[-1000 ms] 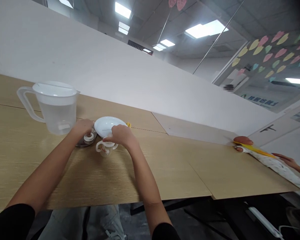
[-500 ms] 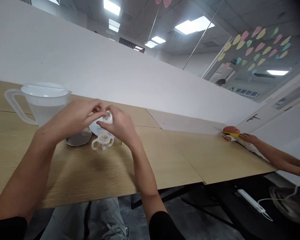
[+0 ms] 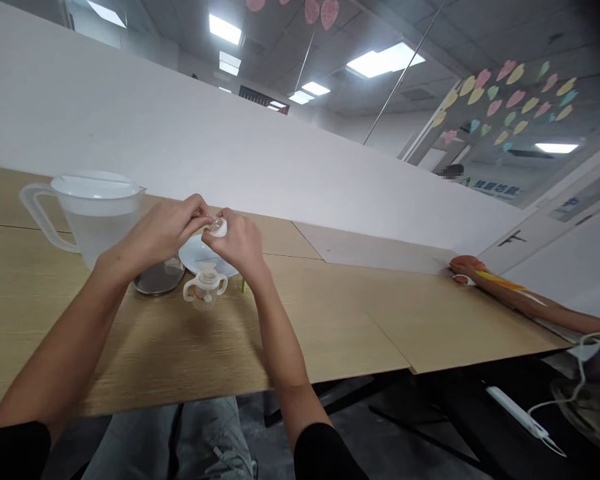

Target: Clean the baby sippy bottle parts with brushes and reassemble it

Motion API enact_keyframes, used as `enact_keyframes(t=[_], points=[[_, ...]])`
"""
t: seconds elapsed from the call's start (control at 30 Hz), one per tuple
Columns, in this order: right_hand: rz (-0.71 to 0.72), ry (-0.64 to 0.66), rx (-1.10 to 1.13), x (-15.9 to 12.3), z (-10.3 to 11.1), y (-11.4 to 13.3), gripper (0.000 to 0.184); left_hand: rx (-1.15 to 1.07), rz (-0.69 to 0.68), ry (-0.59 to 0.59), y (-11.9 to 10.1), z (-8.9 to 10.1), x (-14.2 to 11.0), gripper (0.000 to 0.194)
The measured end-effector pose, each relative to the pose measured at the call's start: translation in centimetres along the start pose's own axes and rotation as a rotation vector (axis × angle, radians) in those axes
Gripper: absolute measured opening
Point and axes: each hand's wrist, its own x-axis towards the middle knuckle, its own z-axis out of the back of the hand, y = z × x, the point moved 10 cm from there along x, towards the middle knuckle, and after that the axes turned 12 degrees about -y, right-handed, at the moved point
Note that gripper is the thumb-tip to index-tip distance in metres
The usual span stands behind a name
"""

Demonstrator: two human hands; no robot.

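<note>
My left hand pinches a small clear piece, which looks like a bottle nipple, at the opening of a white bottle collar. That collar is gripped between the thumb and fingers of my right hand. Both hands are raised over a pale blue plate. Nearer to me, a clear baby bottle with two white handles stands upright on the table, its top uncovered. Fingers partly hide where the clear piece meets the collar.
A large translucent pitcher stands at left behind my left forearm, with a round metal tray before it. Something thin and green lies beside my right wrist. At far right, another person's hand touches an orange-brown object.
The collar has tilted in my right hand, and my fingers have shifted slightly around it. At far right, the other person's hand has moved further forward over the orange-brown object.
</note>
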Motion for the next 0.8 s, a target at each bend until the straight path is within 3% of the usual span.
enact_keyframes(t=[0.13, 0.3, 0.4, 0.5, 0.63, 0.8], points=[[0.013, 0.061, 0.080, 0.1, -0.1, -0.9, 0.027, 0.154, -0.017, 0.017, -1.3, 0.0, -0.5, 0.033], [0.071, 0.188, 0.131, -0.5, -0.3, -2.0, 0.029, 0.007, -0.021, 0.093, -1.2, -1.8, -0.5, 0.040], [0.089, 0.197, 0.154, -0.3, -0.6, -2.6, 0.027, -0.166, 0.047, -0.034, 0.9, -2.6, -1.7, 0.047], [0.118, 0.095, 0.222, 0.3, -0.2, -2.5, 0.025, -0.286, 0.165, -0.202, 4.5, -4.0, -5.2, 0.049], [0.062, -0.029, 0.218, 0.6, -0.1, -2.1, 0.020, -0.318, 0.227, -0.243, 8.2, -6.9, -10.4, 0.050], [0.039, -0.097, 0.177, 0.2, -0.1, -1.1, 0.031, -0.296, 0.171, -0.221, 8.7, -8.6, -12.5, 0.059]])
